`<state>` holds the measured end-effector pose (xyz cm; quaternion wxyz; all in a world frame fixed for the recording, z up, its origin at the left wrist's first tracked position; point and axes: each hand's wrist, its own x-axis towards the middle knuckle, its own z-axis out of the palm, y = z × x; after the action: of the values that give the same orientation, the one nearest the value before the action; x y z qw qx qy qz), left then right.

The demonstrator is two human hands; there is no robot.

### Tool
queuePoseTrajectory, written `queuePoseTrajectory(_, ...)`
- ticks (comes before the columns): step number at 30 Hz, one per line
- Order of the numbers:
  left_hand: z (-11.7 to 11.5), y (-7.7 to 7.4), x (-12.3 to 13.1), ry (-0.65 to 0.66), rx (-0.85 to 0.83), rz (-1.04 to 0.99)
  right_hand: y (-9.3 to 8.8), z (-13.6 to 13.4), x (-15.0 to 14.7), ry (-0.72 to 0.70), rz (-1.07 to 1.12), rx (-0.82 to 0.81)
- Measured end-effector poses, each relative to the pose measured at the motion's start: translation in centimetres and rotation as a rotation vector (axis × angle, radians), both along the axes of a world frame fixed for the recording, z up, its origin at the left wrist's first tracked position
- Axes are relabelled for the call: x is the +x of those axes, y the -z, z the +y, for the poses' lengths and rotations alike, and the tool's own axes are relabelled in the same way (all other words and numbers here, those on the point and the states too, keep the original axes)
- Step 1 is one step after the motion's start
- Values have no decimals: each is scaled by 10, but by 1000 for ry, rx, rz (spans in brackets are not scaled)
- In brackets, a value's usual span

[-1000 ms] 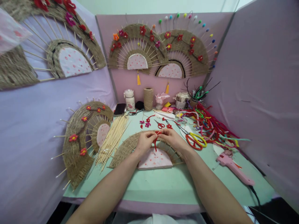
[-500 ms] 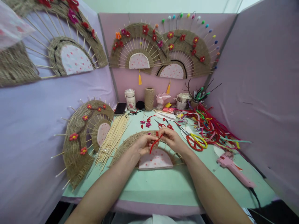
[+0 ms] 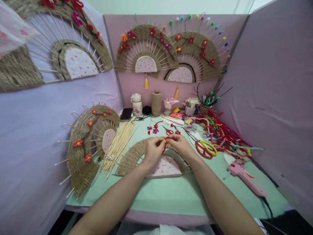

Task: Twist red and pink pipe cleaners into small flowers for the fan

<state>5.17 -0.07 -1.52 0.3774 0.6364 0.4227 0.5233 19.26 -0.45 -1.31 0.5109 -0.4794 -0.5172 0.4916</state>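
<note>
Between my two hands is a thin red pipe cleaner (image 3: 164,148), its free end hanging down. My left hand (image 3: 155,149) pinches it from the left, fingers closed. My right hand (image 3: 178,143) is closed on its upper part, fingertips close to those of the left. Both hands are above a half-round twine fan (image 3: 132,156) with a pink-spotted white centre (image 3: 168,167) lying on the table. Beyond my fingers are small red-handled scissors (image 3: 168,131) and several small red and purple flowers (image 3: 155,131).
Thin wooden sticks (image 3: 117,148) lie at the left, beside another twine fan (image 3: 83,153). On the right are large red-and-yellow scissors (image 3: 205,148), a pile of pipe cleaners (image 3: 220,130) and a pink glue gun (image 3: 246,179) with its cord. A twine spool (image 3: 156,103) stands at the back.
My left hand has turned and moved right and up, its fingers now meeting the right hand's. The pipe cleaner's hanging end now lies closer between the hands.
</note>
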Motion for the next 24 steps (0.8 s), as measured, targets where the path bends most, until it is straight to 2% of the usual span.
queuePoseTrajectory(3,1,-2,1,30,-108,-65,1,1,1,-28,24,-5)
queuePoseTrajectory(11,2,-10,1,275,-627,-485,-2,-3,5,-154,141,-9)
queuePoseTrajectory(18,6,-5,1,436,-970,-671,-7,-4,11,-316,304,-87)
queuePoseTrajectory(21,9,-4,-2,458,-970,-627,-7,-3,14,-309,259,-120)
queuePoseTrajectory(24,11,-8,-7,402,-801,-486,-4,-1,16,-201,117,-105)
